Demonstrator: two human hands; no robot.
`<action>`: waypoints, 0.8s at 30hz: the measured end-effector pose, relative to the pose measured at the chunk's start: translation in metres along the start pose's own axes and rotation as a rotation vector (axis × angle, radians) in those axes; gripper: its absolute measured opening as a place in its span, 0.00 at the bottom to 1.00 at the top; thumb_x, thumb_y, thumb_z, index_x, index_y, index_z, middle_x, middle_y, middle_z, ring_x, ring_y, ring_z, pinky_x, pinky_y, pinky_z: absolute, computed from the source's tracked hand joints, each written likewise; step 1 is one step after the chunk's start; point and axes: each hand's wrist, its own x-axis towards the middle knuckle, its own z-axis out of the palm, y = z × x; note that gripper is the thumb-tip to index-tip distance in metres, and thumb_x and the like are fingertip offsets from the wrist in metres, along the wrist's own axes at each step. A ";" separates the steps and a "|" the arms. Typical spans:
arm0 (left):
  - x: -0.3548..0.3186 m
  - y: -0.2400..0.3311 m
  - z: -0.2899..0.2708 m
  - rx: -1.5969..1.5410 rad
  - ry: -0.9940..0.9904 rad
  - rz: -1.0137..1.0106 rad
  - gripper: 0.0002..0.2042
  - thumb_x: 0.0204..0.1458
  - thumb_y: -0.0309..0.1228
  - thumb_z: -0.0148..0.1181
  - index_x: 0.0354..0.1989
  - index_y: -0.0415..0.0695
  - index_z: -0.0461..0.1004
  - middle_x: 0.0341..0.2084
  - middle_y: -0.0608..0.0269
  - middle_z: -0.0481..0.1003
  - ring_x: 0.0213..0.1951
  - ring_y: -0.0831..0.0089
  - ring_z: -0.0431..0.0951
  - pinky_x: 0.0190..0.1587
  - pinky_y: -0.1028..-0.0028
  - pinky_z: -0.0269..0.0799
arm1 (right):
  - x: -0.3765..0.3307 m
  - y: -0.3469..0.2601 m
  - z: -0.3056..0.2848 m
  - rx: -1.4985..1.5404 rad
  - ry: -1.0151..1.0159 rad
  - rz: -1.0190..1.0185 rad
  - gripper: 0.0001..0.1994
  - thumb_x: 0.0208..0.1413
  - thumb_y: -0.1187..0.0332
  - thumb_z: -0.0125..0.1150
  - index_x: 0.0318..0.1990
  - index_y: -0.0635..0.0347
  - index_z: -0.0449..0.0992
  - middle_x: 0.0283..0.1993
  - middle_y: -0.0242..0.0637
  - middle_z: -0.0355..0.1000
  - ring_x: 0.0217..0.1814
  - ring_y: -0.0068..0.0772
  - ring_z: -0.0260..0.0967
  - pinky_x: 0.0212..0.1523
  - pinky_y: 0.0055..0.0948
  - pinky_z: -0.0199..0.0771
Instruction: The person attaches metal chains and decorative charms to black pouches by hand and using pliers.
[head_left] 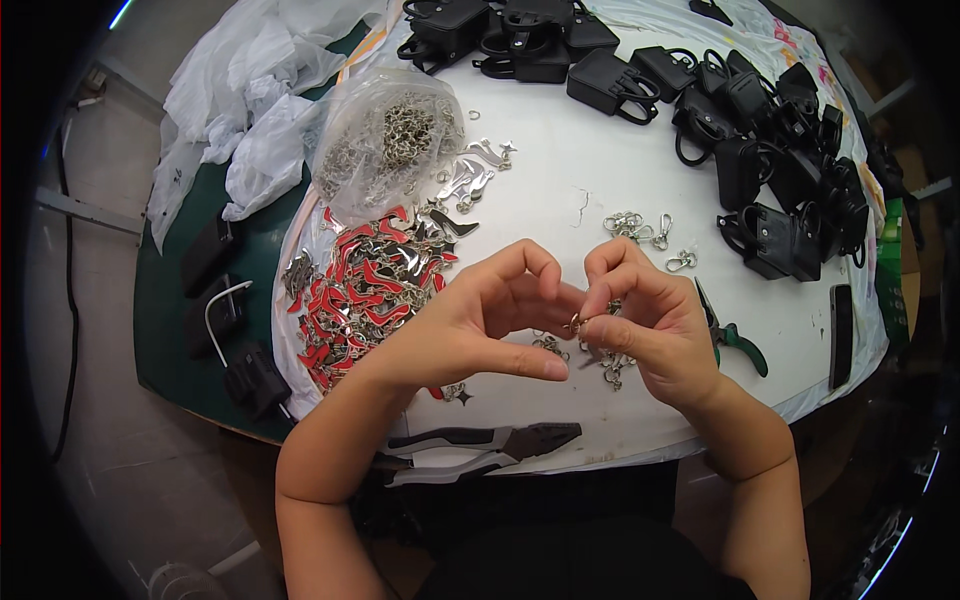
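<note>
Over the middle of the white table my right hand (pixel 650 325) pinches a small metal ring (pixel 575 325) between thumb and forefinger. My left hand (pixel 470 315) is beside it, thumb held apart from the fingers and some fingertips close to the ring. I see nothing gripped in the left hand. Below the hands lie short metal chains (pixel 612 372), partly hidden by them. Left of my left hand spreads a pile of red and silver high-heel-shaped charms (pixel 355 290). Beyond the right hand lie several silver lobster clasps (pixel 640 228).
A clear plastic bag (pixel 385 140) of metal chains stands behind the charms. Small black handbags (pixel 770 180) crowd the far and right edges. Large grey pliers (pixel 490 450) rest at the near edge, green-handled pliers (pixel 740 348) and a dark phone-like slab (pixel 841 335) at right.
</note>
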 end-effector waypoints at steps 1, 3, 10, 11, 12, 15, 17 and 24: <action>-0.002 0.002 0.000 0.000 0.003 0.002 0.22 0.47 0.18 0.70 0.47 0.42 0.65 0.47 0.53 0.77 0.51 0.68 0.78 0.55 0.68 0.74 | 0.000 0.000 0.001 0.034 0.012 0.067 0.04 0.56 0.75 0.67 0.38 0.61 0.78 0.45 0.33 0.68 0.46 0.22 0.66 0.49 0.25 0.66; -0.004 0.012 0.003 0.099 0.067 -0.212 0.18 0.50 0.19 0.68 0.46 0.41 0.67 0.37 0.53 0.81 0.41 0.70 0.82 0.49 0.71 0.77 | 0.003 0.004 0.000 0.093 0.025 0.059 0.04 0.56 0.74 0.67 0.38 0.61 0.78 0.46 0.33 0.69 0.48 0.23 0.66 0.51 0.27 0.66; -0.005 0.011 0.004 0.272 0.127 -0.110 0.10 0.53 0.21 0.66 0.43 0.33 0.80 0.32 0.53 0.83 0.36 0.71 0.84 0.43 0.73 0.79 | 0.004 0.001 -0.005 0.205 0.000 -0.031 0.04 0.59 0.74 0.65 0.38 0.63 0.77 0.48 0.38 0.73 0.53 0.25 0.68 0.56 0.29 0.67; -0.004 0.010 0.003 0.222 0.154 -0.109 0.10 0.53 0.22 0.66 0.43 0.33 0.80 0.32 0.54 0.83 0.36 0.71 0.84 0.43 0.74 0.79 | 0.004 -0.002 -0.006 0.230 -0.007 -0.051 0.04 0.59 0.74 0.64 0.39 0.63 0.76 0.49 0.39 0.74 0.54 0.25 0.68 0.57 0.29 0.67; -0.001 0.012 0.001 0.350 0.139 -0.137 0.09 0.54 0.23 0.66 0.43 0.33 0.80 0.32 0.55 0.83 0.36 0.71 0.84 0.43 0.75 0.78 | 0.002 -0.004 -0.009 0.266 -0.004 -0.101 0.04 0.61 0.74 0.62 0.41 0.63 0.74 0.50 0.42 0.75 0.54 0.27 0.71 0.57 0.29 0.70; 0.013 0.018 0.005 0.559 0.143 -0.200 0.10 0.54 0.25 0.66 0.43 0.35 0.81 0.33 0.57 0.83 0.37 0.75 0.83 0.43 0.77 0.76 | -0.009 -0.019 -0.033 0.219 0.000 -0.058 0.04 0.63 0.73 0.60 0.41 0.63 0.72 0.48 0.43 0.77 0.52 0.29 0.74 0.55 0.29 0.72; 0.035 0.024 0.013 0.895 0.124 -0.134 0.11 0.53 0.26 0.67 0.43 0.35 0.80 0.34 0.58 0.82 0.38 0.74 0.82 0.42 0.75 0.76 | -0.013 -0.025 -0.060 0.190 0.057 -0.107 0.05 0.64 0.72 0.58 0.42 0.64 0.71 0.44 0.43 0.78 0.47 0.30 0.77 0.52 0.29 0.75; 0.173 -0.030 0.066 1.412 -0.045 0.441 0.16 0.52 0.28 0.67 0.50 0.47 0.78 0.36 0.61 0.77 0.40 0.62 0.76 0.43 0.67 0.72 | -0.037 -0.047 -0.153 0.209 0.755 -0.466 0.05 0.63 0.70 0.61 0.40 0.62 0.75 0.34 0.33 0.75 0.32 0.16 0.70 0.34 0.18 0.72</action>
